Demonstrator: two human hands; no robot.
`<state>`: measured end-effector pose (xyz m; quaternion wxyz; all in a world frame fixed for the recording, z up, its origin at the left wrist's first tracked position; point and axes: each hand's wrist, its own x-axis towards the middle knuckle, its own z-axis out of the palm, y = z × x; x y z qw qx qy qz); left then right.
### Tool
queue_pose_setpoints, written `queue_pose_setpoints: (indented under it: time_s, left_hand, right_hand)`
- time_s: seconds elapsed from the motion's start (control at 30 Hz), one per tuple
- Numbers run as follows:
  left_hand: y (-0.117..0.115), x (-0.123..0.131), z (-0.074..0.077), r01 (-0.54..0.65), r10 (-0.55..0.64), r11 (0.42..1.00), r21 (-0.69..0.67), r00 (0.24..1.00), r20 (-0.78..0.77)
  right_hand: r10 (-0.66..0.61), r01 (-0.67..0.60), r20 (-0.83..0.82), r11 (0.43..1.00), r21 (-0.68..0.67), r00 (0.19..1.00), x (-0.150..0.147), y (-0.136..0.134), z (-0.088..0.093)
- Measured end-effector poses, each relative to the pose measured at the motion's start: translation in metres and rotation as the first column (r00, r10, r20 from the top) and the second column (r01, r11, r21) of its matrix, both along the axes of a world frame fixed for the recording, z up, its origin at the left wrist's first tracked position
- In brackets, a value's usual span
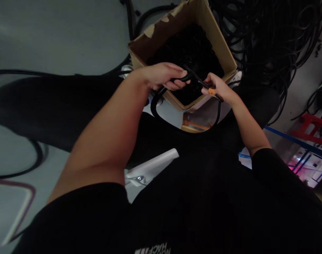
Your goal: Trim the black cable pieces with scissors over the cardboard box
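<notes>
On the head view I have the person's left hand (163, 76) closed around a black corrugated cable (161, 91), fingers curled under it, above an open cardboard box (182, 35). The right hand (216, 88) has its grip pinched shut on a thin black lead (200, 82), right by a small orange part (212, 91); I can't tell from here exactly what that part is. The two hands are close together over the near corner of the box, and the corrugated cable drops below them in a slack loop. The box is packed with a dark mass of black cables (187, 53), and its top edge is torn. A big tangle of black cables (269, 35) sits just beside it on the grey floor (44, 46). Off to the right I can make out a red plastic frame (311, 128) and a blue strip (296, 141), and a white sheet (153, 167) lies below the hands against the person's black clothing (203, 197)
</notes>
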<state>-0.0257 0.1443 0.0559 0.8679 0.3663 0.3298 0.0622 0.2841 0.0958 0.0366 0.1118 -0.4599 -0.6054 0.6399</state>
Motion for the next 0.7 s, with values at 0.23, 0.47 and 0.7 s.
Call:
queue_pose_setpoints:
  time_s: [0.23, 0.47, 0.7]
  left_hand:
    - [0.000, 0.000, -0.024, 0.066, -0.065, 0.998, -0.021, 0.996, 0.053]
    - [-0.006, 0.004, -0.037, 0.072, -0.073, 0.997, 0.021, 0.997, 0.017]
    - [-0.007, 0.015, -0.065, -0.091, 0.092, 0.993, 0.074, 0.996, -0.008]
  right_hand:
    - [-0.051, 0.051, 0.047, 0.999, 0.016, 0.998, 0.009, 0.005, -0.011]
    - [-0.072, 0.073, 0.091, 0.997, -0.006, 0.993, 0.011, -0.003, -0.007]
    - [-0.152, 0.141, 0.188, 0.987, 0.073, 0.970, 0.010, 0.001, -0.008]
